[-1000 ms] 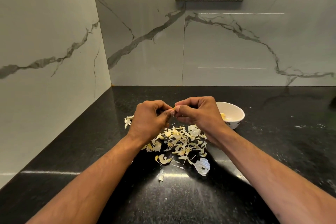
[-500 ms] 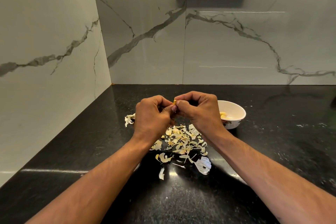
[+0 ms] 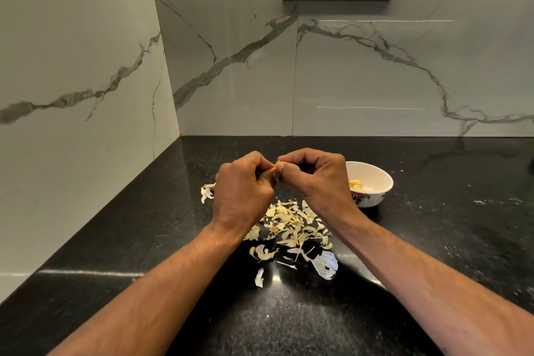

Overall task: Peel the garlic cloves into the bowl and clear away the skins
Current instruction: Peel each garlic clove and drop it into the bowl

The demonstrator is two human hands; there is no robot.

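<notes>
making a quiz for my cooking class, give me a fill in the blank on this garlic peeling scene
1. Both hands, left hand and right hand, pinch one small yellowish garlic clove above the ____ speckled stone countertop.
2. The white round ceramic bowl stands to the ____ of the hands.
3. The pile of pale papery garlic skins lies on the countertop, ____ the bowl.
4. Inside the bowl lie peeled ____.

Missing words: black; right; outside; cloves

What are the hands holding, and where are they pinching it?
A garlic clove. The left hand and right hand pinch it between their fingertips, one from each side; only its yellowish top shows.
</notes>
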